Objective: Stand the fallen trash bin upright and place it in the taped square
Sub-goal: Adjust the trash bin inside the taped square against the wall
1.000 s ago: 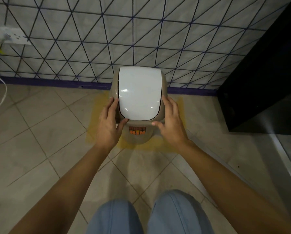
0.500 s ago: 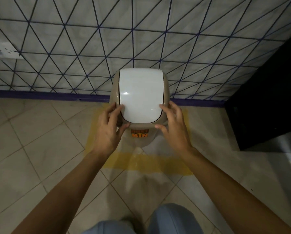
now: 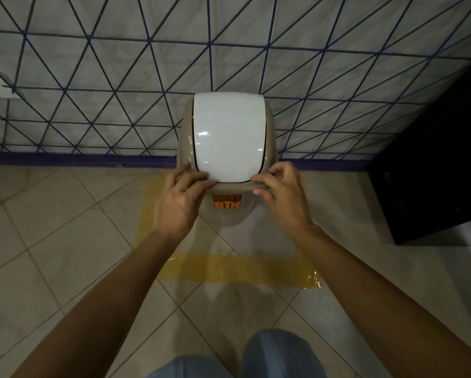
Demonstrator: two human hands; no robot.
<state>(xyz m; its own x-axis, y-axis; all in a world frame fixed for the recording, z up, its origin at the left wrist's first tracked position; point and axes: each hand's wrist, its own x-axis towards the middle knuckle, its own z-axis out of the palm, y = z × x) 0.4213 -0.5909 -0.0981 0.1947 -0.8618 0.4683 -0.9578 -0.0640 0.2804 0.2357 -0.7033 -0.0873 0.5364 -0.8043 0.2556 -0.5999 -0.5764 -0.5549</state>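
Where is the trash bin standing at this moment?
In the head view, the trash bin stands upright at centre, inside the yellow taped square, close to the tiled wall, with the left hand and right hand on its near rim.

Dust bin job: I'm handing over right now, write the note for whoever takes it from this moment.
Left hand: fingers on the near left corner of the bin's top rim, beside the white lid.
Right hand: grip on the near right corner of the rim, thumb under its lip.
Dust bin: upright, label facing the person, standing inside the yellow taped square close to the wall.
Done: bin stood up and set in the square.
Left: check that the base sits fully within the far tape line, which the bin hides, then let go.
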